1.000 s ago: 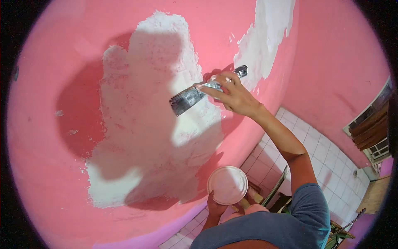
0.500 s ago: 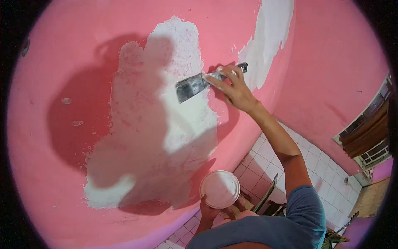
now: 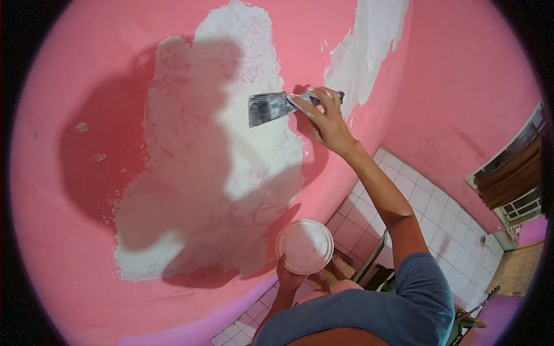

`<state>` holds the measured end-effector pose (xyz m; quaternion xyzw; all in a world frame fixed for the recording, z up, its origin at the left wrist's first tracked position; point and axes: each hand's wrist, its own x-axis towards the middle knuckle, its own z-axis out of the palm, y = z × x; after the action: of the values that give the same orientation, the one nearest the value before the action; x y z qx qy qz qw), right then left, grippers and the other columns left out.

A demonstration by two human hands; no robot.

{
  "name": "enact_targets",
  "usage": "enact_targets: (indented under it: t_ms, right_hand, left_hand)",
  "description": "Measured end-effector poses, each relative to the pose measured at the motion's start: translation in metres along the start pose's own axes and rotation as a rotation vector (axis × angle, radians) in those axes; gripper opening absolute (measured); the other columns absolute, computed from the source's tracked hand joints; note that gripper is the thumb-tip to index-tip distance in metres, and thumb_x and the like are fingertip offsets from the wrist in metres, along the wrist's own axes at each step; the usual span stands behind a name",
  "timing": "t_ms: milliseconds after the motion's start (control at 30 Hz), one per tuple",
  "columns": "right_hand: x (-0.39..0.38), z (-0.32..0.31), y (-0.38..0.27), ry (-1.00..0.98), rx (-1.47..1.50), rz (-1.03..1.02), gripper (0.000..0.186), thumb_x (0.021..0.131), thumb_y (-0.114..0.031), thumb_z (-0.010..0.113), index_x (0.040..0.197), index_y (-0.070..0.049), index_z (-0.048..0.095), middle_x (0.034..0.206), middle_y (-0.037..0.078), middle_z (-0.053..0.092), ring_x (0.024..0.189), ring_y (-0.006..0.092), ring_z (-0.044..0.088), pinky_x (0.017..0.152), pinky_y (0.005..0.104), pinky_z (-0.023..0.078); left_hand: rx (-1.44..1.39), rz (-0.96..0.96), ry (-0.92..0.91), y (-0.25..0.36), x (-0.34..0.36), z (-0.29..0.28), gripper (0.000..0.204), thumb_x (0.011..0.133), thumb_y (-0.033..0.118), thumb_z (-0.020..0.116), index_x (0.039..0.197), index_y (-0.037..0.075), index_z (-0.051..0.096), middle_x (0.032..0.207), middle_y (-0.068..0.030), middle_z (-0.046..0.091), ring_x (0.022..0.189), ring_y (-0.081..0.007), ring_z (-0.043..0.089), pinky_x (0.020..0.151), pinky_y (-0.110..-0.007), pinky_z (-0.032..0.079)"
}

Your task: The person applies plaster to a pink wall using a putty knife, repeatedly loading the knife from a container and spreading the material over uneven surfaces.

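We face a pink wall (image 3: 69, 75) that fills most of the view, and across its middle spreads a big rough patch of white putty (image 3: 231, 190) with our shadow lying over it. A second white patch (image 3: 369, 46) climbs toward one o'clock. At four o'clock lies a white tiled floor (image 3: 438, 213), and at three o'clock a window with a dark frame (image 3: 513, 173).

Our right hand (image 3: 328, 118) is closed around the handle of a putty knife (image 3: 271, 108), whose broad metal blade points toward nine o'clock and lies against the white putty just above the centre.

At six o'clock our left hand (image 3: 287, 281) grips from below a round white container (image 3: 304, 246), its fingers mostly hidden beneath it, well apart from the knife.
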<state>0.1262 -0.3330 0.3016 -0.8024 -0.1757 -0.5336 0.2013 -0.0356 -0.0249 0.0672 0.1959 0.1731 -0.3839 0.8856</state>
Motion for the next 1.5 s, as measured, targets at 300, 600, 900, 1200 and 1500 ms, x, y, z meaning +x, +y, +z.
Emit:
enact_targets:
  t_ms: [300, 600, 900, 1200, 1500]
  right_hand:
    - [-0.041, -0.01, 0.028, 0.101, -0.128, 0.151, 0.065, 0.068, 0.01, 0.056, 0.128, -0.016, 0.05, 0.117, 0.014, 0.047, 0.103, 0.0338, 0.044, 0.089, 0.0424, 0.037]
    - [-0.002, 0.008, -0.001, 0.053, -0.007, 0.031, 0.065, 0.066, 0.01, 0.058, 0.126, -0.017, 0.053, 0.117, 0.015, 0.046, 0.104, 0.0339, 0.043, 0.087, 0.0425, 0.04]
    - [-0.021, -0.001, -0.002, 0.101, -0.094, 0.124, 0.067, 0.065, 0.011, 0.059, 0.126, -0.017, 0.053, 0.118, 0.015, 0.047, 0.103, 0.0319, 0.045, 0.087, 0.0398, 0.039]
    - [-0.03, 0.005, 0.012, 0.06, -0.064, 0.073, 0.064, 0.065, 0.007, 0.063, 0.124, -0.018, 0.055, 0.119, 0.012, 0.048, 0.104, 0.031, 0.045, 0.087, 0.0414, 0.038]
    - [0.004, 0.006, -0.035, 0.042, 0.038, 0.001, 0.068, 0.063, 0.005, 0.064, 0.125, -0.021, 0.054, 0.117, 0.012, 0.048, 0.104, 0.0328, 0.045, 0.088, 0.0422, 0.039]
  left_hand:
    - [0.035, 0.006, 0.022, -0.003, -0.007, -0.018, 0.068, 0.084, 0.042, 0.051, 0.138, 0.008, 0.03, 0.139, -0.0157, 0.036, 0.128, -0.0364, 0.035, 0.105, -0.057, 0.026]
    - [0.012, 0.003, -0.004, 0.001, -0.001, -0.006, 0.07, 0.081, 0.043, 0.054, 0.138, 0.009, 0.03, 0.138, -0.0165, 0.037, 0.127, -0.0371, 0.036, 0.103, -0.059, 0.028]
    - [-0.008, -0.038, -0.01, 0.007, 0.0, -0.022, 0.069, 0.083, 0.042, 0.053, 0.138, 0.008, 0.03, 0.138, -0.0158, 0.037, 0.127, -0.0362, 0.035, 0.104, -0.058, 0.026]
    - [0.022, 0.002, 0.03, 0.006, 0.004, -0.013, 0.066, 0.084, 0.041, 0.052, 0.137, 0.007, 0.032, 0.137, -0.0152, 0.039, 0.127, -0.0346, 0.036, 0.105, -0.056, 0.026]
    - [0.027, -0.021, 0.015, 0.007, -0.001, -0.018, 0.067, 0.084, 0.042, 0.052, 0.138, 0.009, 0.031, 0.138, -0.0148, 0.038, 0.127, -0.0351, 0.036, 0.104, -0.056, 0.028]
